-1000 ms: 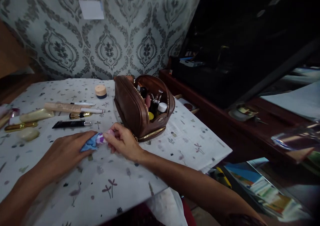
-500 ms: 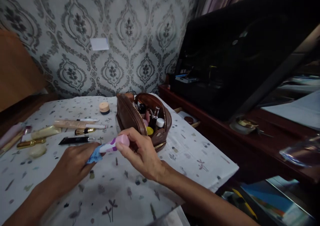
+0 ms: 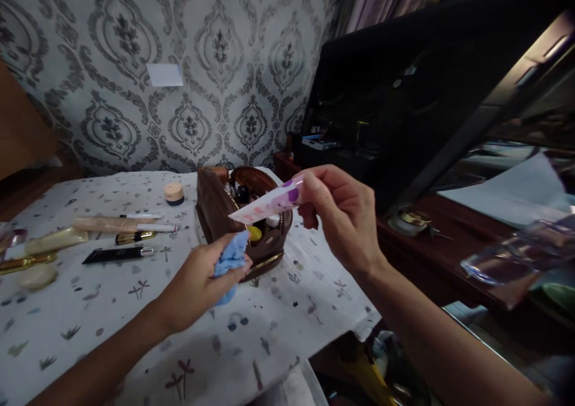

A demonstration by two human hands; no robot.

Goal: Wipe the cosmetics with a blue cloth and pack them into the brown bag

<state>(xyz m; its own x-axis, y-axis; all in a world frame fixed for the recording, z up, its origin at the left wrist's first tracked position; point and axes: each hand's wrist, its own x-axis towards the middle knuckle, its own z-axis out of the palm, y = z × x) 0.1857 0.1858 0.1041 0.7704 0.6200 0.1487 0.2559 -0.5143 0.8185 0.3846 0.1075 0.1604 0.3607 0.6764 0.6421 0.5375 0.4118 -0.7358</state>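
Note:
My right hand [image 3: 344, 217] is raised above the table edge, its fingers closed on the cap end of a pink and purple tube [image 3: 269, 203] that slants down to the left. My left hand [image 3: 204, 277] is closed on a crumpled blue cloth [image 3: 230, 260] just below the tube's flat end. Right behind both stands an open brown toiletry bag [image 3: 215, 211] with small bottles and a yellow item inside.
The table carries a white patterned cloth [image 3: 135, 310]. At the left lie a black tube [image 3: 117, 254], a gold lipstick [image 3: 133, 237], beige tubes [image 3: 108, 224] and a small round jar [image 3: 173, 193]. A dark wooden cabinet [image 3: 449, 238] and a black screen [image 3: 404, 94] stand at the right.
My right hand has lifted the tube off the table and up to the right. My left hand followed with the blue cloth, moving from the table to just below the tube.

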